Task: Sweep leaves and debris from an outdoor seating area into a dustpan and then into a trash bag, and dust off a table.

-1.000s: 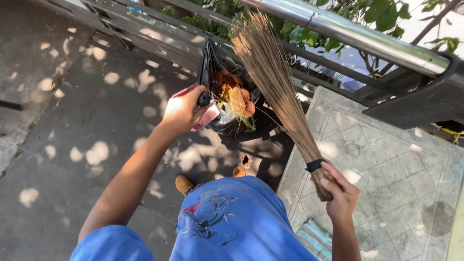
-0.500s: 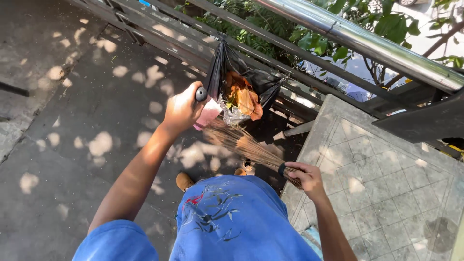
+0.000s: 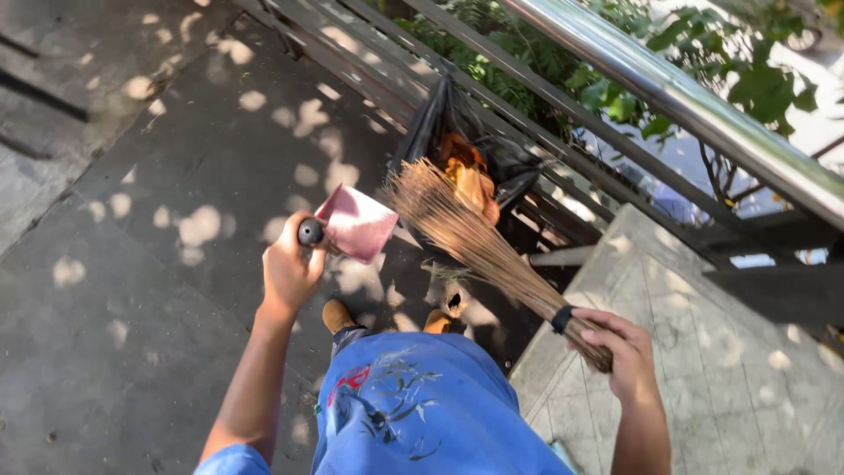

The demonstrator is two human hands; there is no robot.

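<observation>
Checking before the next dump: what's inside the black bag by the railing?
In the open mouth of the black bag, orange-brown dry leaves show on top. The broom bristles cross its near edge, and the bag walls hide whatever lies deeper.

A black plastic bag (image 3: pixel 440 123) stands open against the railing (image 3: pixel 563 105) at the pavement's far edge, holding orange and brown litter. No labels, signs or screens show.

1. Pink dustpan (image 3: pixel 359 224): flat and tilted, its black handle end in the left hand's grip, raised above the pavement left of the broom.
2. Twig broom (image 3: pixel 479 242): bristles fanned toward the far left, bound end at right.
</observation>
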